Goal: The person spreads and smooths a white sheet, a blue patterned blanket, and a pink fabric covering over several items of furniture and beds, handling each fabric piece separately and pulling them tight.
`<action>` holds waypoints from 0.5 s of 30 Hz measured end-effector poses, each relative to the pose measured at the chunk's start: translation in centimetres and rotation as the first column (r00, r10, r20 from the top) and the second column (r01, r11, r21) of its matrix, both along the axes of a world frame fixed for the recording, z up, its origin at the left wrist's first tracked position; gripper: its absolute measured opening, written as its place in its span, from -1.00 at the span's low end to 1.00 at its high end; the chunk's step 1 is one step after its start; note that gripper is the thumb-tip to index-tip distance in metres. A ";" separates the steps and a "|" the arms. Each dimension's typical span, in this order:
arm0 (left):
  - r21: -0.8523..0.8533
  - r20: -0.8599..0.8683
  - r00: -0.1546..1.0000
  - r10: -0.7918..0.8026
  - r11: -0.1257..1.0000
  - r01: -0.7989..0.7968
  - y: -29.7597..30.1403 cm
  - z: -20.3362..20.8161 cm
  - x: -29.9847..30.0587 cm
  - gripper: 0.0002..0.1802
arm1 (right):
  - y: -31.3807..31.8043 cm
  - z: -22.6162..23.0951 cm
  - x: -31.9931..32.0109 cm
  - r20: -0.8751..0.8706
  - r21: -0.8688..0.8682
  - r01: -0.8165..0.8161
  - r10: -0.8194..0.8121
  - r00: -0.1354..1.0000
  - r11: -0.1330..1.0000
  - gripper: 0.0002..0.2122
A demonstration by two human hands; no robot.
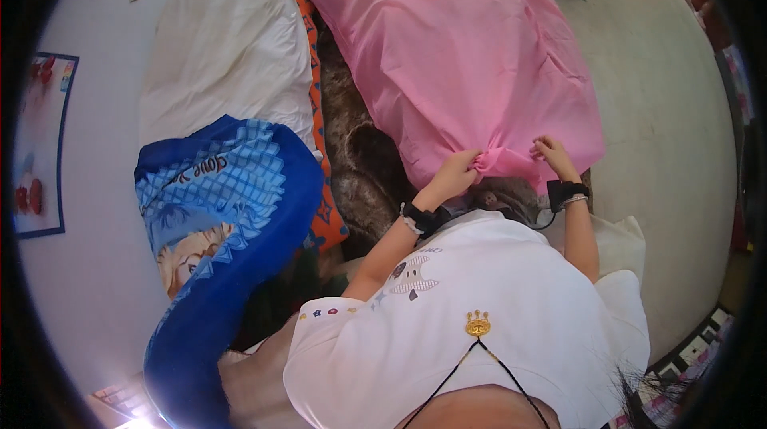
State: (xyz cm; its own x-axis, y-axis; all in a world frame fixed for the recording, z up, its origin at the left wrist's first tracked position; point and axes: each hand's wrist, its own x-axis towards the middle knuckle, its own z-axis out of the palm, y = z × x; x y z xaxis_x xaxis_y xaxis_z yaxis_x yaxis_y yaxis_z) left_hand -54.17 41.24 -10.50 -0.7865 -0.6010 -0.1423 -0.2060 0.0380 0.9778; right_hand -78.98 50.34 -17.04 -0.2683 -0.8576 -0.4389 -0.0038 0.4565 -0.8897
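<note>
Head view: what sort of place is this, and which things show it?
Probably a bedroom or home sleeping area, judging by the pink sheet, furry brown blanket and blue printed cloth.

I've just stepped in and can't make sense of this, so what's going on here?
A person in a white shirt is handling a large pink cloth spread out in front. The left hand pinches its bunched near edge; the right hand is at the same edge, fingers curled, though whether it grips the fabric is unclear. Off to the left lie a white cloth and a blue printed cloth, and brown furry fabric shows beside the pink one.
</note>
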 end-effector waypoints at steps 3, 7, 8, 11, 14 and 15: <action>-0.042 -0.082 0.997 -0.009 0.999 0.005 -1.0 1.1 -0.4 -0.68 | 2.8 -3.6 -2.2 0.024 0.367 -0.003 -0.006 1.000 0.930 -0.70; -0.130 -0.060 0.998 0.020 0.991 -0.028 -1.4 4.1 -1.0 -0.71 | 6.8 -5.0 -5.2 0.162 0.451 0.133 -0.228 0.960 0.883 -0.60; -0.153 -0.075 0.992 0.100 0.982 -0.111 -1.5 4.3 -1.4 -0.72 | 8.3 -7.6 -6.8 0.150 0.500 0.233 -0.348 0.925 0.834 -0.56; -0.181 -0.105 0.974 0.202 0.959 -0.218 -2.0 4.4 -2.6 -0.74 | 11.8 -14.3 -10.8 0.102 0.530 0.410 -0.536 0.838 0.742 -0.51; -0.148 -0.081 0.924 0.373 0.912 -0.382 -1.7 4.1 -2.3 -0.75 | 11.5 -15.2 -14.1 0.085 0.551 0.411 -0.539 0.838 0.726 -0.52; -0.155 -0.068 0.905 0.421 0.891 -0.426 -1.2 4.4 -2.5 -0.77 | 10.7 -14.7 -14.7 0.047 0.520 0.446 -0.546 0.837 0.729 -0.52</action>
